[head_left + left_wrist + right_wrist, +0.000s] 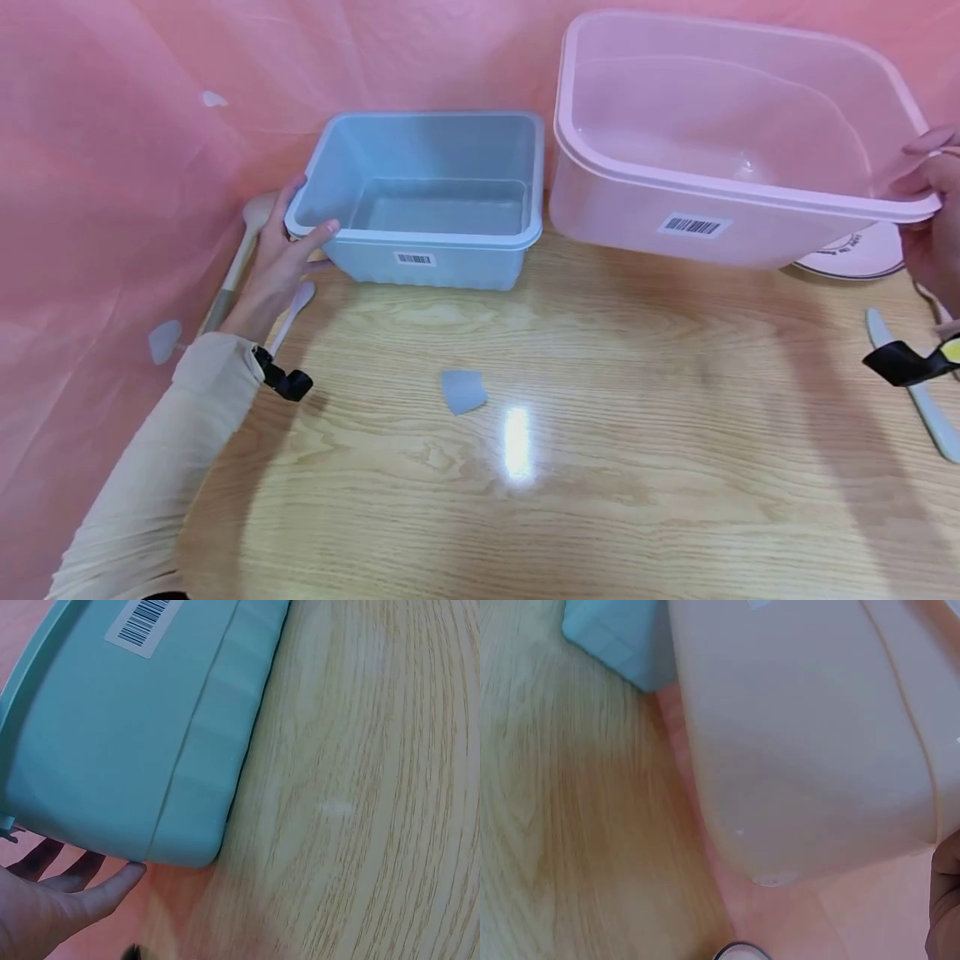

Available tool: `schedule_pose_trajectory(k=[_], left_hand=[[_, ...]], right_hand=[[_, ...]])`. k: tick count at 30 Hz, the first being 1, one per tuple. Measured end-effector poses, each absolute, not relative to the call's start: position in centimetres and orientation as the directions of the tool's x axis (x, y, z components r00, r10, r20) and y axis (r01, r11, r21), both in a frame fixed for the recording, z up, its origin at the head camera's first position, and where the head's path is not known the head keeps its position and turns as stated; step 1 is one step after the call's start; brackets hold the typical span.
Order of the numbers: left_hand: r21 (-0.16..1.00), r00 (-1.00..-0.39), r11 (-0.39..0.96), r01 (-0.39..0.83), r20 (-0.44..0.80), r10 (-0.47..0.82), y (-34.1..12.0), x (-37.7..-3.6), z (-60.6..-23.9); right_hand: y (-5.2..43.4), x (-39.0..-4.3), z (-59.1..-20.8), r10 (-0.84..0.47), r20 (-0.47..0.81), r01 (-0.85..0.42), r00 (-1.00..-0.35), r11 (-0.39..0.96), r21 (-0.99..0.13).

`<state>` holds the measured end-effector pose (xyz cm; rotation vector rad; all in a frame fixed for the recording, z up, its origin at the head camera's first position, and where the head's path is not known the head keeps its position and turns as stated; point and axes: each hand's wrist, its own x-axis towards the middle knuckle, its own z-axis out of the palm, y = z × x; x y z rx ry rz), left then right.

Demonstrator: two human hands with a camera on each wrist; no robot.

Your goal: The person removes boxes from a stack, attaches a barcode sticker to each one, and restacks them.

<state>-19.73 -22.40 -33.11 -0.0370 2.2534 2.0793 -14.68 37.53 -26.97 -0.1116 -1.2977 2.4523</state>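
- At the far left of the desk (pixel 600 467), the blue tub (pixel 427 204) stands flat on its base, open side up, just in front of the pink sheet (pixel 97 167) that backs the scene.
- The left hand (pixel 281 250) grasps the tub's near-left corner: thumb hooked over the rim, fingers round the outside wall. This grip at a corner probably serves to steady or slide the tub, not lift it; the left wrist view shows the base resting on the wood.
- At the far right, the pink tub (pixel 720 142) is held clear of the desk and tilted, its opening turned toward the camera. The shadow under it and the right wrist view of its underside confirm it is raised.
- The right hand (pixel 930 208) clasps the pink tub's right rim, fingers curled over the edge; one-sided support explains the tilt.
- Labels: each tub carries a white barcode sticker on its near wall, the blue label (pixel 414 259) and the pink label (pixel 693 225). No digits or brand can be read.
- A plate (pixel 862 254) lies partly hidden behind the pink tub; it bears dark lettering too small to read.
- Other items: two spoons (pixel 240 258) beside the left hand, a knife (pixel 922 400) near right, a grey scrap (pixel 462 390) mid-desk.
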Motion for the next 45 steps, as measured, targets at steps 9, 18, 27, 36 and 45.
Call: schedule_pose_trajectory(k=[9,18,27,36,45], left_hand=[[0.995,-0.997,0.064,-0.074,-0.076,0.030,-21.7,-20.3,-33.1],[0.995,-0.997,0.068,-0.071,-0.072,0.009,-22.3,-20.0,-33.3],[0.994,-0.998,0.090,-0.065,-0.066,0.015,-22.5,-20.1,-33.3],[0.993,-0.997,0.098,-0.072,-0.074,0.017,-22.7,-20.2,-33.4],[0.994,-0.997,0.082,-0.070,-0.071,0.013,-22.5,-20.3,-33.5]], right_hand=[[35.2,-14.6,-25.2,0.336,0.115,-0.273,-0.935,-0.474,-0.837],[29.8,-14.9,-22.5,0.365,0.088,-0.236,-0.927,-0.383,-0.893],[24.5,-16.1,-20.8,0.367,0.025,-0.189,-0.930,-0.419,-0.888],[19.3,-17.7,-20.1,0.323,0.029,-0.163,-0.946,-0.396,-0.904],[15.3,-19.3,-21.0,0.314,0.060,-0.163,-0.948,-0.313,-0.936]])
